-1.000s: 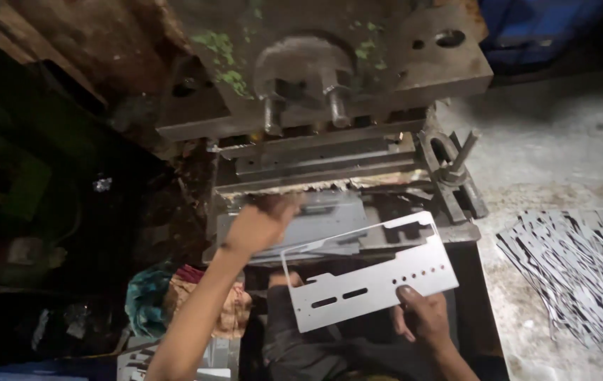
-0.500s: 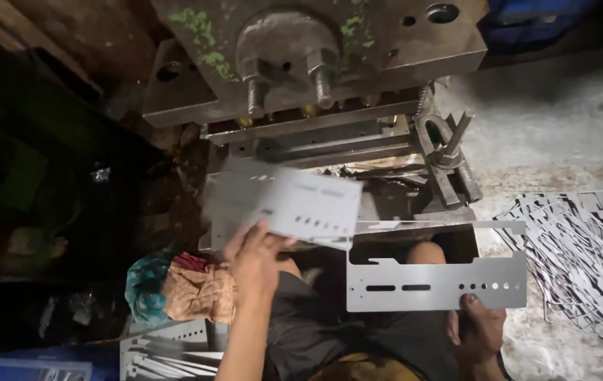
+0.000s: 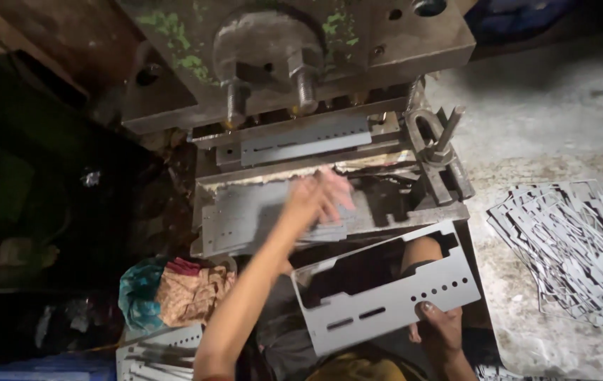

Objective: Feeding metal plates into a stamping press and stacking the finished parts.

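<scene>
The flat perforated sheet [image 3: 245,219], which half a second ago was held up in the air in front of the press by the left hand [image 3: 322,197], has been carried forward and is now laid on the lower bed of the press [image 3: 400,212], under the upper die. The left hand has been stretched out over that sheet and is blurred by its motion. The punched plate with the large cut-out [image 3: 386,296], earlier held level and off to the right, has been tilted so that its right end is raised, and has been brought nearer the press. It is gripped at its lower edge by the right hand [image 3: 439,328], which has been shifted leftward.
</scene>
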